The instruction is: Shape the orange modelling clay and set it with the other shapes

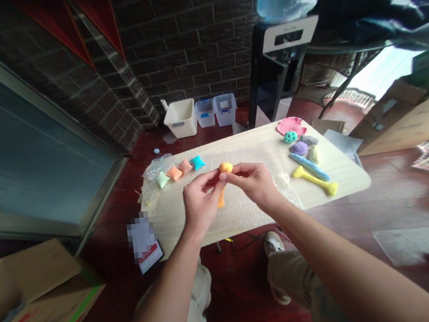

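Over the middle of the table, a piece of orange modelling clay [226, 167] is pinched between the fingertips of both hands. Its rounded knob shows above the fingers, and more orange clay shows below, by the left palm; the part between is hidden. My left hand [198, 195] is closed on it from the left. From the right, my right hand [254, 182] closes on the same clay, thumbs meeting at the front. Bubble wrap [249, 210] covers the table beneath. Left of the hands lie small clay packets in green [162, 179], orange [174, 173], pink [185, 167] and blue [198, 162].
Shaped clay pieces lie at the table's right: a yellow bone shape [315, 180], a blue roll [309, 167], a purple piece [299, 148], a teal ball [290, 137] and a pink flat piece [290, 125]. Plastic bins [180, 118] and a water dispenser [267, 75] stand behind.
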A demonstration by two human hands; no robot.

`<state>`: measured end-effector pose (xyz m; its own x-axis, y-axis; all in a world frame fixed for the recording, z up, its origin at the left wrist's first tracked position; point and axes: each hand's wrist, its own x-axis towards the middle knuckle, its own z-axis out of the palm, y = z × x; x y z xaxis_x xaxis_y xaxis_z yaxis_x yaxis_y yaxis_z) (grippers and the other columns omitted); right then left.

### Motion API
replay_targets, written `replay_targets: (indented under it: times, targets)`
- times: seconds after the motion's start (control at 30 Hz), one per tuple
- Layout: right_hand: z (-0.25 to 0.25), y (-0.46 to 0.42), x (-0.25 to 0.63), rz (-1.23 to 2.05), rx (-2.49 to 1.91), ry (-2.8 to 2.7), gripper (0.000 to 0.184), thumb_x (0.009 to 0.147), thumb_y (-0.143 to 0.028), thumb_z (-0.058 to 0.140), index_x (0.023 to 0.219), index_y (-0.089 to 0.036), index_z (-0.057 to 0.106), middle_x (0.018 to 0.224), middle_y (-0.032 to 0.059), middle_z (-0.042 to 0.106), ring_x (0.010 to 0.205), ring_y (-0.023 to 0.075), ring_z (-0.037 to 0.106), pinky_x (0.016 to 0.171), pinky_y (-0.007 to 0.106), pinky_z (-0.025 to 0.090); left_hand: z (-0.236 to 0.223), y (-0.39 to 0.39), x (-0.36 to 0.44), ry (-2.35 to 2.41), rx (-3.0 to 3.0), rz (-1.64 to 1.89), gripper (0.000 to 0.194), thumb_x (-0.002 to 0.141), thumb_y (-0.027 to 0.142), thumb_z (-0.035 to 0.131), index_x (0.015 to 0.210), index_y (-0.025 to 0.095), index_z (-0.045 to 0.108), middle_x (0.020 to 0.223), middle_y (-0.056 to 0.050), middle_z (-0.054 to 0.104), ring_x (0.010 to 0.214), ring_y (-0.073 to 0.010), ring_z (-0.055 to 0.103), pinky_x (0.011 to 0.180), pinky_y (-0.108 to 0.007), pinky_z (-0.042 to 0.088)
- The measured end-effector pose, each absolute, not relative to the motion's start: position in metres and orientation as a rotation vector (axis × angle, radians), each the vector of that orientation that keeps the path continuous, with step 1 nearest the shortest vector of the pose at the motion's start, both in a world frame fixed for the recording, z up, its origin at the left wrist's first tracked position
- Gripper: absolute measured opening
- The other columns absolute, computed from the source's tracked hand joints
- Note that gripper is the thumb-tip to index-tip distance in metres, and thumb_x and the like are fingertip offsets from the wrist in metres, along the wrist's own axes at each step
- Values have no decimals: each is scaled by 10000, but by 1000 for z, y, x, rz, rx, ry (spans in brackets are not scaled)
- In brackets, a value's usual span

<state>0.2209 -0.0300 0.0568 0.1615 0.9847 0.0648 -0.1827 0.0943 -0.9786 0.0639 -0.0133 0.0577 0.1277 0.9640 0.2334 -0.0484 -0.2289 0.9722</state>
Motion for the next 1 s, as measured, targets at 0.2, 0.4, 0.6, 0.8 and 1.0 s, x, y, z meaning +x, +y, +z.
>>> replay_targets:
  times: [0.2,0.4,0.6,0.8,1.0]
  targets:
    - [58,-30,219,1103,-1031,-1090,405,757,-610,942,905,-236,900,932,75,856,870,240,758,856,392,587,60,-14,64,931,1338,1275,264,850,395,928,1070,253,891,1117,-76,869,1044,-268,814,954,-388,648]
    - [56,-30,221,1009,-1065,-1132,349,783,-597,935,816,-251,903,971,97,859,934,267,778,923,424,588,55,-14,63,993,1429,1283,265,854,394,924,1050,219,895,1081,-94,862,1001,-264,802,926,-374,640]
    - [55,-30,219,1115,-1013,-1077,348,839,-589,887,949,-259,905,1012,78,865,977,245,770,954,427,596,54,-11,67,893,1135,1266,355,827,431,943,1085,199,867,1137,-100,849,1037,-245,797,962,-394,638]
    - [56,-29,219,1149,-998,-910,336,687,-528,997,838,-244,898,874,60,861,877,242,769,871,421,617,57,-13,67,830,1197,1275,291,862,408,922,1044,187,868,1063,-97,848,998,-228,802,1014,-388,610]
    - [60,-31,219,1143,-1011,-942,307,722,-516,971,856,-248,905,861,59,860,802,216,740,763,379,597,59,-11,68,802,1089,1245,327,799,433,963,998,191,869,991,-80,846,924,-227,798,928,-393,639]
